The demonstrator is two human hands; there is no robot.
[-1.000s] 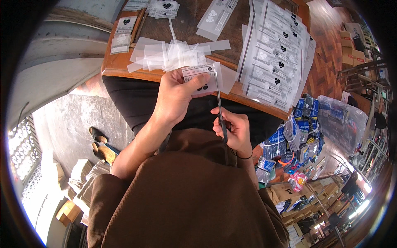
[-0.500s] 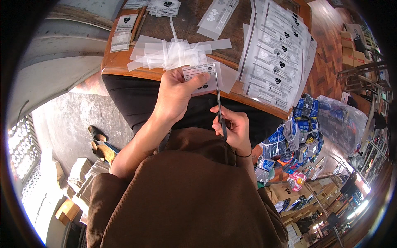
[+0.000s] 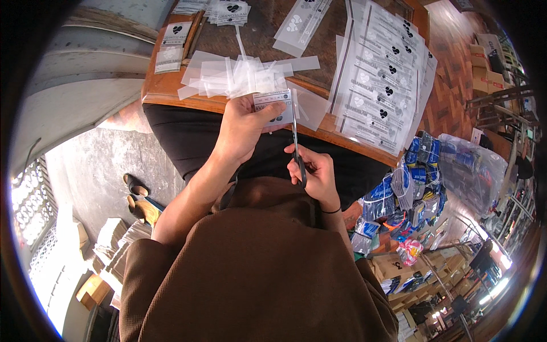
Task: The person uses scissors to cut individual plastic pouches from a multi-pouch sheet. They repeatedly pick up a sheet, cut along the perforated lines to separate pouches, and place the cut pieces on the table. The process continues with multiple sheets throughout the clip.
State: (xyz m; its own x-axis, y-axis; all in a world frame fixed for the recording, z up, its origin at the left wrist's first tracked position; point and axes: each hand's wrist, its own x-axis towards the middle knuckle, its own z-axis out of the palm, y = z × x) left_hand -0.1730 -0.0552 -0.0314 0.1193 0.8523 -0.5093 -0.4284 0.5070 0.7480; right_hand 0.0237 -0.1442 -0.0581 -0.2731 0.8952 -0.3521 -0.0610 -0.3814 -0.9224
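My left hand [image 3: 238, 130] pinches a small printed translucent label [image 3: 272, 98] between thumb and fingers over the front edge of a wooden table [image 3: 156, 85]. My right hand [image 3: 315, 175] grips scissors [image 3: 299, 165] by their dark handles, with the blades pointing up along the label's right edge. A loose pile of translucent strips [image 3: 245, 77] lies behind the label. A layered stack of printed sheets [image 3: 376, 85] covers the table's right part. Small stacks of cut labels [image 3: 171, 48] sit at the left, more at the back, and long printed strips [image 3: 299, 25] at the back middle.
Black cloth covers my lap under the table edge. Dark shoes [image 3: 135, 188] are on the concrete floor at left. Plastic-wrapped bundles [image 3: 416, 176] lie on the parquet at right, with cardboard boxes [image 3: 478, 77], shelving and metal racks beyond. A grille window [image 3: 31, 205] is at far left.
The scissors and my right hand have shifted slightly left, bringing the blades closer to my left thumb. My left hand still holds the label in nearly the same place.
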